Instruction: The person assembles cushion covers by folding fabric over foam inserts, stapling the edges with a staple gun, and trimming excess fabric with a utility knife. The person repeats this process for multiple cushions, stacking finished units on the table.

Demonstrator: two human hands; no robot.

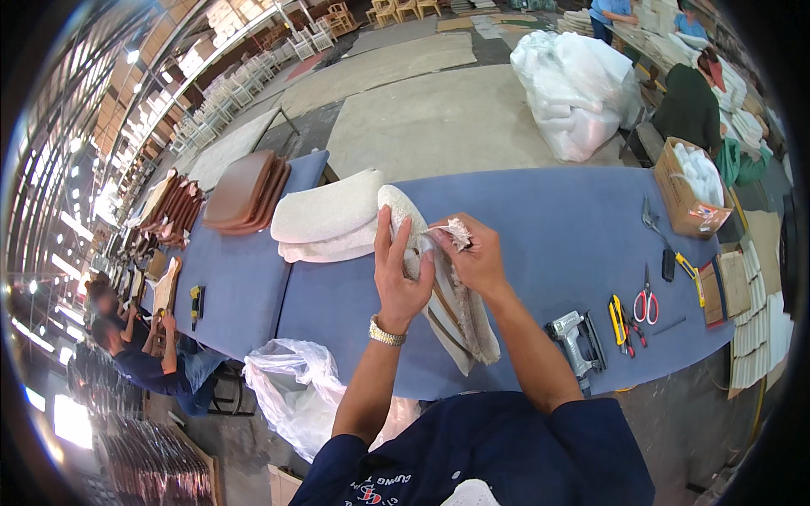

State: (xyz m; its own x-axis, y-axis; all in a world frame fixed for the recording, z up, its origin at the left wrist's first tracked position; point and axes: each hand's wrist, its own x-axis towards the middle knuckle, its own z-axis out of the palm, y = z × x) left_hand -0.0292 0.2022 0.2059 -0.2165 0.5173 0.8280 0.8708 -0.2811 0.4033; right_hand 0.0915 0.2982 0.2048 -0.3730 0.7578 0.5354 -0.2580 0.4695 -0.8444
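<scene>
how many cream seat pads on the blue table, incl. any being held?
3. Two cream pads stacked and left of the hands; one held on edge by the left hand and right hand. More could hide beneath the stack.

There is only one view, from a camera worn on the head of the person. It looks steeply down and forward over the long bench with the blue cloth cover (pixel 548 228), which crosses the picture from left to right. The lens is a wide fisheye, so the straight edge of the bench bends and a dark round rim closes the corners. The camera is near: the own dark blue shirt (pixel 506 455) fills the lower edge, and both forearms rise from there to the middle of the picture. Beyond the bench, the view reaches far over the grey concrete floor (pixel 439 118) of a large hall.
</scene>
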